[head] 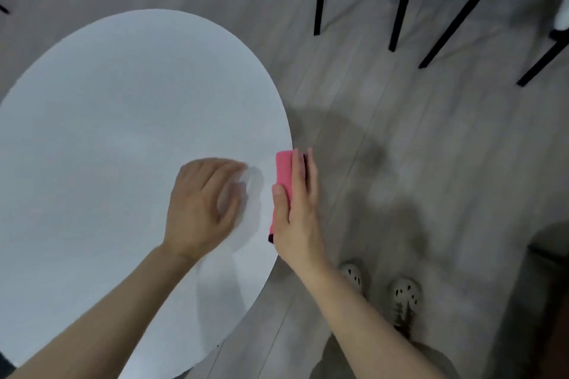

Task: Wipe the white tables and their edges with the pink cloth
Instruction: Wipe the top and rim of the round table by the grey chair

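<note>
Currently the right hand (pixel 297 209) sits at the right-hand rim of the round white table (pixel 123 101). It grips the pink cloth (pixel 283 172), which is folded over the table edge. The thumb lies on top of the cloth on the tabletop side. The fingers run fairly straight along the outer side of the rim, so the cloth is pinched between thumb and fingers against the edge. A dark trim or tag shows at the cloth's near end and again between the fingers; I cannot tell which it is.

Left hand (pixel 203 206): palm down over the tabletop, just beside the cloth but apart from it. Fingers loosely bent, nothing held. The fingertips are motion-blurred, so I cannot tell whether they touch the surface. A faint shadow or reflection lies on the white top beside them.

Both forearms are bare and enter from the bottom of the frame.

Further out:
- Grey wood-plank floor (pixel 400 132) under and around the table.
- A pair of pale perforated clogs (pixel 406 295) on the floor, to the right of the right forearm.
- Thin black chair legs (pixel 400 0) at upper right, well apart from the table.
- A dark block (pixel 548 255) at the lower right edge, too dim to identify.
</note>
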A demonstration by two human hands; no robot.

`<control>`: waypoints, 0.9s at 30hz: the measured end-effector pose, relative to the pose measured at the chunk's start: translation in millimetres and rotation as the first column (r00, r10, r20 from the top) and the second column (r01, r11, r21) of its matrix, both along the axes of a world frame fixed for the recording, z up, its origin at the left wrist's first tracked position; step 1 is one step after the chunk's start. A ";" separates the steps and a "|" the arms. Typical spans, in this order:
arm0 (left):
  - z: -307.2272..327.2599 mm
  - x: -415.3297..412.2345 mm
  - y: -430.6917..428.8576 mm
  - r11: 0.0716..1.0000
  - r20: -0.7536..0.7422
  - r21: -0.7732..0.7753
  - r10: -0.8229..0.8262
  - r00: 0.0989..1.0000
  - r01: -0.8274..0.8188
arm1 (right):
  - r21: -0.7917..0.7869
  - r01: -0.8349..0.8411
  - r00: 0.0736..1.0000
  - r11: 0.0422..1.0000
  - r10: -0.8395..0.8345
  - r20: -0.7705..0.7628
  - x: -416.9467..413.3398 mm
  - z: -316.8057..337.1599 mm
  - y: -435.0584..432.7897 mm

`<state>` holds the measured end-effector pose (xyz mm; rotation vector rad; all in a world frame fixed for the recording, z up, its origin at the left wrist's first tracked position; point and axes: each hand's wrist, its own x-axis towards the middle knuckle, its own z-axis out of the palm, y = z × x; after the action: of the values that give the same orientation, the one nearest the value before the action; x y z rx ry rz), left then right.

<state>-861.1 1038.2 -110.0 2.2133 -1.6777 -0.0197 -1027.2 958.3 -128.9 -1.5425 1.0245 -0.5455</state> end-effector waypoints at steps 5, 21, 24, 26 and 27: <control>-11.8 36.7 -93.1 0.924 -0.025 -0.090 0.370 0.929 -0.371 | -0.095 -0.136 0.990 0.986 0.131 -0.052 80.0 -8.6 -131.5; -46.9 90.5 -172.0 0.740 0.108 0.040 0.665 0.739 -0.671 | -0.090 -0.409 0.909 0.908 0.414 0.047 166.6 -27.1 -213.5; -47.0 89.1 -171.8 0.746 0.108 0.036 0.658 0.745 -0.665 | -0.083 -0.413 0.904 0.907 0.419 0.080 195.1 -28.7 -227.6; -45.7 88.5 -171.9 0.738 0.100 0.046 0.667 0.738 -0.673 | -0.054 -0.382 0.917 0.923 0.385 0.102 165.2 -22.7 -209.9; -44.5 87.8 -172.5 0.733 0.096 0.054 0.672 0.734 -0.678 | -0.045 -0.371 0.920 0.927 0.374 0.114 142.6 -18.7 -198.3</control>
<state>-773.3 865.7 -154.5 2.7888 -0.8025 0.1798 -884.6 760.0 -147.6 -1.6531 0.6105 -0.3767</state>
